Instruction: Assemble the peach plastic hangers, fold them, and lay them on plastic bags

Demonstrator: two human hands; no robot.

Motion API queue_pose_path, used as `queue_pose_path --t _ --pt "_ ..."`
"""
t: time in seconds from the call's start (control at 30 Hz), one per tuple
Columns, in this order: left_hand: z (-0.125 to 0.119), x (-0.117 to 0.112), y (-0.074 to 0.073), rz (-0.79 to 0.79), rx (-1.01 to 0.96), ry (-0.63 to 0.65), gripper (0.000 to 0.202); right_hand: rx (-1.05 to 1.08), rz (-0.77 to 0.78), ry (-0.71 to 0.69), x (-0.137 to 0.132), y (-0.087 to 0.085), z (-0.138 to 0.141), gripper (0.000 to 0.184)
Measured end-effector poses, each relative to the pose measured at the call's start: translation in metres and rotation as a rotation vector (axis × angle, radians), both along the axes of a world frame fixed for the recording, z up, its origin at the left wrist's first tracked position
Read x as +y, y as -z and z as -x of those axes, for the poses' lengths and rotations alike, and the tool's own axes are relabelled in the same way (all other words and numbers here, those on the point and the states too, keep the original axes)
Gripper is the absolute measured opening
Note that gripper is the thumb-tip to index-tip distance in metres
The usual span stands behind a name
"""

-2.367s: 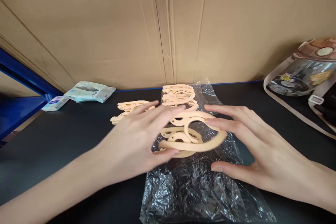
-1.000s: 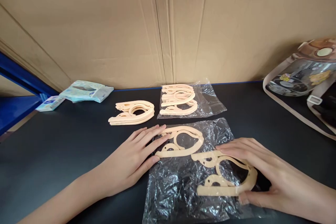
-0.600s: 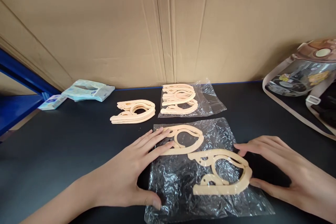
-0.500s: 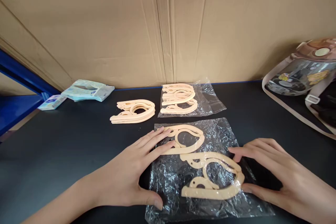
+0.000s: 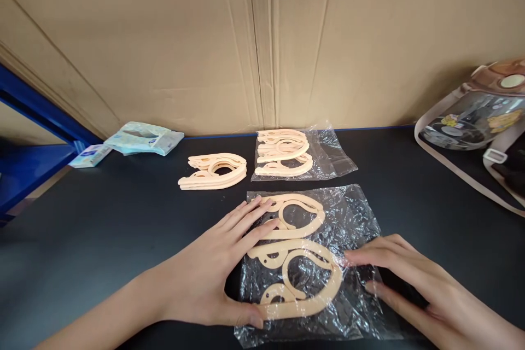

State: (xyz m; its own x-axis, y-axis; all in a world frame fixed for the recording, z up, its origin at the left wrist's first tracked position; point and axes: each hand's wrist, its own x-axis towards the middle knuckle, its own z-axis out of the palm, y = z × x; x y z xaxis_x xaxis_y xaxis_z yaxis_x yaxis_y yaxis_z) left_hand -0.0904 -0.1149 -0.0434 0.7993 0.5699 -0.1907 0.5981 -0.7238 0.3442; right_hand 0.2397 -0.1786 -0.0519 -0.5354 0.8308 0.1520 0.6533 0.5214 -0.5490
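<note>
A crinkled clear plastic bag (image 5: 353, 219) lies flat on the black table (image 5: 102, 235) in front of me. Two peach plastic hangers rest on or in it, I cannot tell which: the far hanger (image 5: 301, 219) and the near hanger (image 5: 299, 284). My left hand (image 5: 209, 273) lies flat with spread fingers on the bag's left edge, fingertips on the far hanger, thumb by the near one. My right hand (image 5: 406, 279) rests on the bag's right side, fingers stretched toward the near hanger's right curve, holding nothing.
Behind the bag sit a loose stack of peach hangers (image 5: 213, 170) and a second bag with hangers (image 5: 287, 154). Light blue packets (image 5: 143, 138) lie at the back left by a blue frame (image 5: 28, 136). A lidded bottle with a strap (image 5: 476, 115) lies at right. Cardboard (image 5: 262, 38) backs the table.
The near hanger has slid left from the bag's right side to lie just under the far hanger. My right hand followed it left; my left hand stayed flat on the bag's left edge.
</note>
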Motion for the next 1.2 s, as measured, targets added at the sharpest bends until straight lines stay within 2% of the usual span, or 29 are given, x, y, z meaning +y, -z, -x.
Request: queue_pose_path --t 0.13,0.23,0.3,0.37,0.43,0.53,0.6,0.67,0.8,1.0,1.13,1.2 --pt "0.002 -0.001 0.002 -0.013 -0.061 0.013 0.113 -0.014 0.050 -0.034 0.003 -0.005 -0.004 0.041" --pt "0.007 0.002 -0.005 -0.053 -0.141 0.023 0.118 -0.024 -0.081 0.030 0.010 -0.009 -0.017 0.027" --pt "0.013 0.009 -0.013 -0.121 -0.165 -0.041 0.108 -0.028 -0.194 0.097 0.015 -0.014 -0.027 0.023" --pt "0.024 0.021 -0.021 -0.226 -0.153 -0.173 0.087 -0.040 -0.282 0.163 0.019 -0.020 -0.037 0.021" --pt "0.038 0.039 -0.027 -0.328 -0.104 -0.293 0.079 -0.070 -0.344 0.201 0.023 -0.026 -0.042 0.018" --pt "0.060 0.067 -0.030 -0.365 -0.007 -0.342 0.092 -0.103 -0.405 0.182 0.029 -0.033 -0.042 0.019" --pt "0.070 0.081 -0.032 -0.296 0.041 -0.369 0.099 -0.111 -0.426 0.141 0.031 -0.036 -0.040 0.018" --pt "0.074 0.090 -0.035 -0.244 0.058 -0.396 0.097 -0.120 -0.438 0.104 0.033 -0.038 -0.038 0.017" --pt "0.073 0.098 -0.040 -0.205 0.038 -0.448 0.087 -0.155 -0.452 0.066 0.033 -0.039 -0.037 0.018" --pt "0.067 0.095 -0.045 -0.267 -0.023 -0.464 0.082 -0.184 -0.445 0.080 0.030 -0.044 -0.034 0.016" --pt "0.046 0.079 -0.054 -0.329 -0.131 -0.415 0.060 -0.169 -0.497 0.103 0.033 -0.049 -0.024 0.020" --pt "0.027 0.069 -0.058 -0.332 -0.176 -0.371 0.060 -0.161 -0.528 0.089 0.037 -0.050 -0.016 0.027"
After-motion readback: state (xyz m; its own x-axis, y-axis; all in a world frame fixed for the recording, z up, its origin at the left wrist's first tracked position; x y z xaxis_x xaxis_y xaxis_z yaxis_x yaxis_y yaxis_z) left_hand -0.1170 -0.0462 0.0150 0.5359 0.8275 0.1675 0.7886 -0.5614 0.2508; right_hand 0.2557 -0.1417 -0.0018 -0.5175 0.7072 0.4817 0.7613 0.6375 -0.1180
